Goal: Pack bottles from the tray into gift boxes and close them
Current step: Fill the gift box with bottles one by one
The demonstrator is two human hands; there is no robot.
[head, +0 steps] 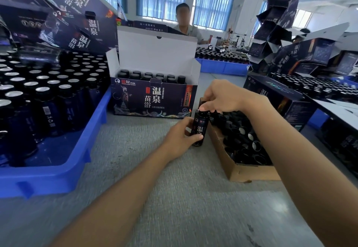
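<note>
A dark bottle [200, 128] with a printed label stands upright on the grey table, just in front of the open gift box [153, 99]. My left hand [181, 137] grips its body from the left. My right hand [222, 96] holds the black cap on its top with the fingertips. The gift box has its white lid flap raised, and several capped bottles stand in rows inside it. A blue tray [64, 171] at the left holds many dark bottles with silver tops.
A brown cardboard box [242, 171] of loose black caps lies right of the bottle. Stacked dark gift boxes [64, 14] rise behind the tray and at the right [286, 99]. A person [186, 25] sits behind the open box. More blue trays [222, 68] stand beyond.
</note>
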